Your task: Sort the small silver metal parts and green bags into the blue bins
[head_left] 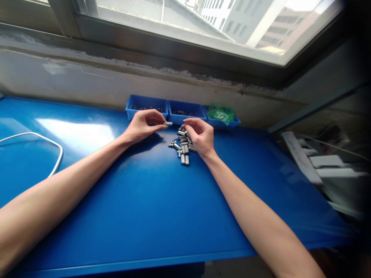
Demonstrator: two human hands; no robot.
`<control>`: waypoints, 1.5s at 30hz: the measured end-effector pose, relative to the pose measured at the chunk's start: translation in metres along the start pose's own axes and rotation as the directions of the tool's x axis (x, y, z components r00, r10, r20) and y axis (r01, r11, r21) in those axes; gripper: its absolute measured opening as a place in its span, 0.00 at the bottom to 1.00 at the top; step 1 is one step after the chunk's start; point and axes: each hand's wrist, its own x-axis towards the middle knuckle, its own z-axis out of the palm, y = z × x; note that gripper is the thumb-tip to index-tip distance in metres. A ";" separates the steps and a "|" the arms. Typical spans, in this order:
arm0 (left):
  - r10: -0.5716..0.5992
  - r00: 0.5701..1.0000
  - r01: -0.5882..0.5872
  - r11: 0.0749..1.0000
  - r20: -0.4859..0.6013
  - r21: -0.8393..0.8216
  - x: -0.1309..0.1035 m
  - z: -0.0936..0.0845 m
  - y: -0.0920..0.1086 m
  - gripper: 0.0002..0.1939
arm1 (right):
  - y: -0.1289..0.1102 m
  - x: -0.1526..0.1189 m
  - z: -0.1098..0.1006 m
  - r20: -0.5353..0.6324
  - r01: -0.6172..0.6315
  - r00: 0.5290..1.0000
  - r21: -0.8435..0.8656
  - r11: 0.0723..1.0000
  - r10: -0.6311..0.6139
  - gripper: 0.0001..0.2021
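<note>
Between the thumb and forefinger of my left hand (145,124) is a short silver hex standoff (168,123), held level above the table. My right hand (200,136) is closed in a pinch just to the right of it, over the far end of a heap of metal standoffs (184,148). What its fingertips hold, if anything, is too small to make out. Several standoffs in the heap lie on their sides, and some show a threaded stud. Part of the heap is hidden behind my right hand.
Three joined blue bins stand along the wall: the left bin (130,113) and middle bin (185,116) hold small dark metal parts, and the right bin (216,124) a green plastic bag (222,113). A white cable (60,148) curves over the blue table (145,216) at left.
</note>
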 end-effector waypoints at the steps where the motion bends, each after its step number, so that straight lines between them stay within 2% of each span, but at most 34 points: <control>1: -0.003 1.000 0.003 1.000 0.006 -0.007 0.000 0.000 0.000 0.29 | -0.002 -0.001 0.000 0.019 0.018 1.000 -0.033 0.999 -0.018 0.09; 6: 0.000 0.999 0.000 1.000 0.053 -0.002 -0.001 0.002 0.003 0.28 | -0.012 -0.007 0.002 0.124 0.161 0.983 -0.214 0.964 -0.136 0.12; 10: -0.016 0.995 0.017 1.000 0.098 -0.009 -0.003 0.003 0.007 0.28 | -0.015 -0.011 0.005 0.200 0.260 0.956 -0.230 0.938 -0.215 0.13; 13: -0.035 0.987 0.036 0.999 0.159 -0.002 -0.004 0.003 0.008 0.28 | -0.016 -0.011 0.005 0.206 0.259 0.955 -0.234 0.937 -0.213 0.10; 17: -0.009 0.985 -0.002 0.998 0.171 0.061 -0.004 0.004 0.006 0.27 | -0.015 -0.009 0.004 0.150 0.171 0.978 -0.205 0.964 -0.142 0.11; 20: 0.094 0.978 -0.130 0.972 0.187 0.194 -0.006 0.006 0.006 0.22 | -0.008 -0.005 0.004 0.050 0.114 0.993 -0.127 0.985 -0.108 0.13; 24: 0.203 0.923 -0.318 0.880 0.326 0.353 -0.008 0.007 0.010 0.17 | 0.003 0.004 0.004 -0.126 0.081 0.989 -0.023 0.996 -0.084 0.14; 29: 0.189 0.852 -0.411 0.819 0.488 0.400 -0.010 0.006 0.013 0.23 | 0.010 0.014 0.005 -0.264 0.037 0.964 0.040 0.999 -0.025 0.15; 33: 0.171 0.833 -0.432 0.796 0.526 0.425 -0.010 0.007 0.013 0.21 | 0.012 0.017 0.003 -0.355 0.026 0.935 0.042 0.999 -0.010 0.16; 37: 0.185 0.828 -0.440 0.800 0.530 0.408 -0.010 0.007 0.012 0.16 | 0.017 0.020 0.002 -0.368 -0.003 0.930 0.042 0.999 0.018 0.17; 42: 0.201 0.828 -0.439 0.813 0.524 0.382 -0.010 0.007 0.010 0.11 | 0.020 0.020 0.002 -0.307 -0.002 0.951 0.054 0.999 0.019 0.17; 45: 0.208 0.834 -0.425 0.833 0.511 0.354 -0.009 0.006 0.008 0.09 | 0.017 0.018 0.002 -0.274 0.010 0.962 0.026 1.000 -0.003 0.14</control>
